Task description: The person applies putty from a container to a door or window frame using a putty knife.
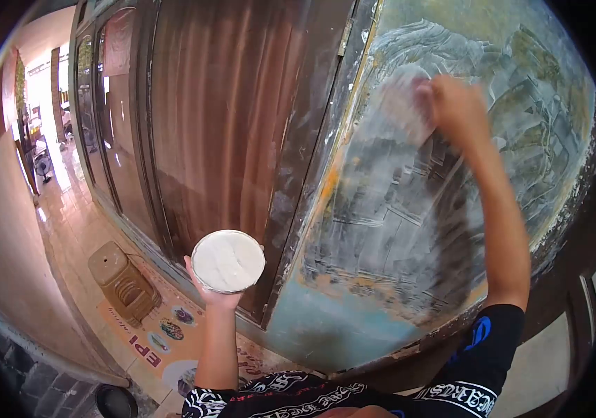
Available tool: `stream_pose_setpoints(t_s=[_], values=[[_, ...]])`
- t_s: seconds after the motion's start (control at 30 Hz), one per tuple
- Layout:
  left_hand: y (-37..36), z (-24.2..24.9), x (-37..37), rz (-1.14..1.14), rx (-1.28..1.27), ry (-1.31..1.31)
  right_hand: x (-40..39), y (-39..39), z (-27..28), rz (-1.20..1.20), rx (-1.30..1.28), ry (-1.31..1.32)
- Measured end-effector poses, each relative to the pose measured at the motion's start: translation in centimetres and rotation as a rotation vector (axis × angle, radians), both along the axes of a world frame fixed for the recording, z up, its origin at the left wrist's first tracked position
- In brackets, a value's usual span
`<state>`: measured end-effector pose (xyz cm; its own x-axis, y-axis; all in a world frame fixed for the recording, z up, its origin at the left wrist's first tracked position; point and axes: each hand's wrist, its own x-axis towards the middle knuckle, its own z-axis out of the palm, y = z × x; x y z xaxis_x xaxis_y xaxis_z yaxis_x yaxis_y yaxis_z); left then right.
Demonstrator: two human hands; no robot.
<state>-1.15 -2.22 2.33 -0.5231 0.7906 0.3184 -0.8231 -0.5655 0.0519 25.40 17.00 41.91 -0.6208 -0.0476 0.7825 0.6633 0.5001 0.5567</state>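
My left hand (221,298) holds a round tub (195,270) from below, level, with its open top facing me. Smooth white putty (228,259) fills it close to the rim. Higher up on the right, my right hand (457,110) is closed around a putty scraper (413,104), smeared by motion, with a pale blade and a dark reddish grip. The blade is at the wall panel (375,202); exact contact is too blurred to tell. Whitish streaks and sweeping strokes cover much of the grey-green panel, while a bluish strip shows along its bottom.
Left of the panel stands a dark-framed door (221,104) with a brown curtain behind its glass. A brown plastic chair (124,282) sits on a printed banner (148,336) on the floor. A black round container (117,402) is at lower left. Farther down the passage stands a fan (42,166).
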Motion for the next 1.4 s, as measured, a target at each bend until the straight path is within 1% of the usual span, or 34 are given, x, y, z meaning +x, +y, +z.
stream_pose_setpoints(t_s=[0.03,0.07,0.1,0.13,0.17,0.2,0.23,0.27,0.3,0.33,0.37,0.4,0.43,0.5,0.53,0.57,0.6,0.63,0.67,0.7,0.73,0.8,0.83,0.87,0.9,0.93,0.97,1.0,1.07,1.1,1.17,1.27,1.33,1.4], values=[[0.0,0.1,0.1,-0.002,-0.043,-0.065,1.8,0.8,3.5,-0.019,0.057,0.147],[-0.1,0.3,0.3,-0.01,-0.046,-0.064,2.9,-0.6,5.8,0.028,-0.005,0.225],[-0.3,0.5,0.6,-0.007,-0.068,-0.098,3.7,-1.6,7.0,0.074,-0.065,0.304],[-0.3,0.6,0.7,-0.002,-0.087,-0.132,3.5,-2.4,6.2,0.069,-0.064,0.307],[0.1,-0.3,0.3,-0.062,0.119,0.003,3.3,-3.6,4.4,0.136,-0.225,0.241],[0.1,-0.3,0.4,-0.065,0.12,0.002,2.9,-4.9,2.3,0.202,-0.387,0.172],[0.0,-0.2,0.5,-0.034,0.045,-0.035,2.1,-3.8,-1.9,0.192,-0.191,-0.019],[-0.1,-0.1,0.6,-0.004,-0.029,-0.071,1.5,-4.6,-6.1,0.042,-0.194,-0.234],[-0.2,0.1,0.9,-0.034,0.004,-0.089,0.5,-6.0,-9.9,-0.064,-0.41,-0.365],[-0.1,0.0,1.1,-0.043,0.001,-0.091,0.7,-5.7,-13.8,-0.074,-0.511,-0.506],[0.2,0.0,1.2,-0.044,-0.018,-0.054,1.3,-3.7,-17.4,-0.099,-0.428,-0.602],[0.4,0.0,1.4,-0.044,-0.043,-0.015,2.1,-2.3,-19.5,-0.122,-0.348,-0.695],[0.4,0.6,1.8,-0.035,-0.095,-0.109,2.8,-1.8,-18.7,-0.122,-0.35,-0.69],[1.0,0.0,2.1,-0.03,-0.117,-0.103,3.7,-0.4,-14.5,-0.103,-0.315,-0.469],[1.3,-0.4,2.4,-0.027,-0.142,-0.104,4.0,-1.2,-11.1,-0.219,-0.182,-0.377],[1.4,-0.6,2.7,-0.044,-0.13,-0.075,4.7,-1.3,-7.6,-0.21,-0.128,-0.216],[1.5,-0.6,3.1,-0.047,-0.138,-0.075,5.8,-1.0,-4.8,-0.124,-0.026,-0.05],[1.4,-0.4,3.7,-0.072,-0.093,0.019,7.1,-1.3,-2.0,-0.077,0.036,0.073],[1.4,-0.5,4.1,-0.094,-0.047,0.115,8.1,-1.7,-0.1,0.017,0.009,0.178],[1.9,-1.6,4.4,-0.049,-0.147,0.028,8.8,-2.0,0.3,0.111,-0.023,0.286],[1.8,-2.1,4.9,-0.043,-0.16,0.035,8.9,-2.4,-1.1,0.115,-0.035,0.295],[1.6,-2.8,6.1,-0.047,-0.228,0.004,8.5,-4.9,-5.4,0.428,-0.549,0.484],[1.5,-3.4,6.5,-0.133,-0.209,-0.007,7.8,-5.5,-9.5,0.495,-0.701,0.506],[1.3,-3.9,7.0,-0.129,-0.232,-0.012,6.8,-6.2,-14.5,0.56,-0.858,0.523],[0.9,-4.2,7.5,-0.182,-0.253,-0.005,6.2,-7.7,-18.6,0.616,-1.283,0.536],[0.4,-4.5,7.9,-0.231,-0.273,0.003,4.8,-7.9,-23.4,0.695,-1.381,0.527],[0.1,-5.0,8.1,-0.27,-0.281,-0.006,3.6,-7.7,-27.6,0.748,-1.733,0.611],[-0.4,-5.2,8.3,-0.337,-0.183,0.021,3.2,-6.1,-32.1,0.765,-1.872,0.542],[-1.2,-4.7,9.1,-0.311,-0.27,0.057,0.9,-6.4,-37.4,0.869,-2.06,0.715],[-1.6,-4.9,9.2,-0.304,-0.282,0.064,0.1,-6.3,-39.7,0.881,-2.069,0.72],[-2.3,-5.8,9.5,-0.392,-0.279,0.069,-1.1,-6.2,-43.4,0.911,-1.941,0.787],[-3.2,-7.1,9.6,-0.441,-0.269,0.037,-2.0,-7.0,-46.1,0.825,-1.96,0.899],[-3.8,-7.4,9.8,-0.465,-0.301,0.069,-2.3,-6.9,-48.2,0.798,-1.931,0.951],[-4.4,-7.8,10.2,-0.489,-0.329,0.095,-2.2,-6.8,-49.6,0.809,-1.803,0.962]])
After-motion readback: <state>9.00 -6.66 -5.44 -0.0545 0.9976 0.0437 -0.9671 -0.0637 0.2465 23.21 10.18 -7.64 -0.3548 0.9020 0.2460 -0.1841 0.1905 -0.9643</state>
